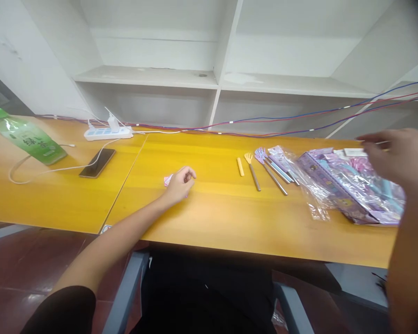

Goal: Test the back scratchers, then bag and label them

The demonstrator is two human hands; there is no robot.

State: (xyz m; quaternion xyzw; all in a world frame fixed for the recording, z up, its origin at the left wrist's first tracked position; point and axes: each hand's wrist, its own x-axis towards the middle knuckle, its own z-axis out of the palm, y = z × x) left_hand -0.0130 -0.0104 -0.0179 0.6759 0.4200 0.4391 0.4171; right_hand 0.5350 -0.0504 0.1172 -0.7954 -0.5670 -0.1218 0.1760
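My left hand (181, 184) rests on the yellow table with its fingers curled. A small pink item (167, 180) lies beside it, partly covered by the hand, and a bit of purple shows under the fingers. Above an open purple patterned box (337, 185) at the right is my right hand (399, 155), slightly blurred. Its fingers are drawn together, with a thin whitish thing showing between them. Clear plastic packets (379, 185) with pink and blue contents fill the box. Left of it lie a purple claw-headed back scratcher (270, 171) and a yellow one (252, 172).
A short yellow stick (240, 167) and a plastic-wrapped packet (285, 160) lie near the scratchers. At left are a green bottle (29, 139), a phone (97, 163) and a white power strip (107, 133). Cables (251, 121) run along the back, before white shelves (153, 76).
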